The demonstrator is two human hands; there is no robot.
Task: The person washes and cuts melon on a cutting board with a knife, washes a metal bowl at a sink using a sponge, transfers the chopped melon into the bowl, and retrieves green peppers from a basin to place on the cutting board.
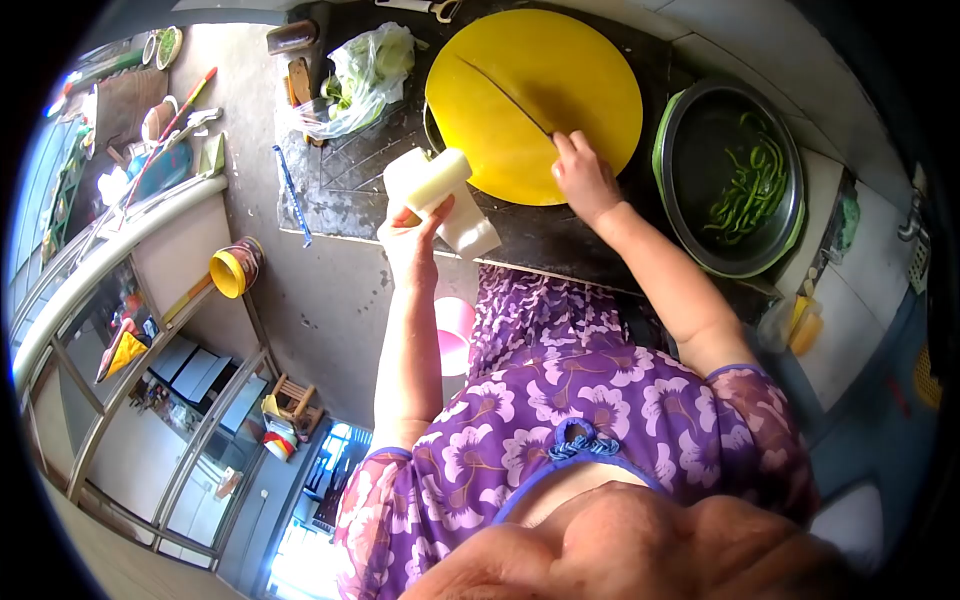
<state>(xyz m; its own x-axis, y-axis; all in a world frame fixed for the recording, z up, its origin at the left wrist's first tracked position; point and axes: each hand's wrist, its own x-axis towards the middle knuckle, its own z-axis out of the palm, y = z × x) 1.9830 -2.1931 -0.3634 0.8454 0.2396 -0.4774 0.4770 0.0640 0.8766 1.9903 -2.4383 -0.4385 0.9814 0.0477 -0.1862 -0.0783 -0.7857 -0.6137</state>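
My left hand (412,235) is closed round a pale, whitish piece (440,180), with a flat section hanging below a rolled one; what it is made of I cannot tell. It is held up near the counter's front edge, left of a round yellow board (540,80). Over the board's lower right part, my right hand (585,175) grips a knife, its thin dark blade (505,95) pointing to the upper left across the yellow surface. Right of the board stands a dark round basin (675,180) with green strips (750,190) inside.
A clear plastic bag of greens (375,70) lies on the dark counter (340,200), left of the board. Scissors (440,8) lie at the top edge. A blue striped strip (292,195) is at the counter's left end. A yellow bucket (232,270) and a pink basin (455,335) stand lower down.
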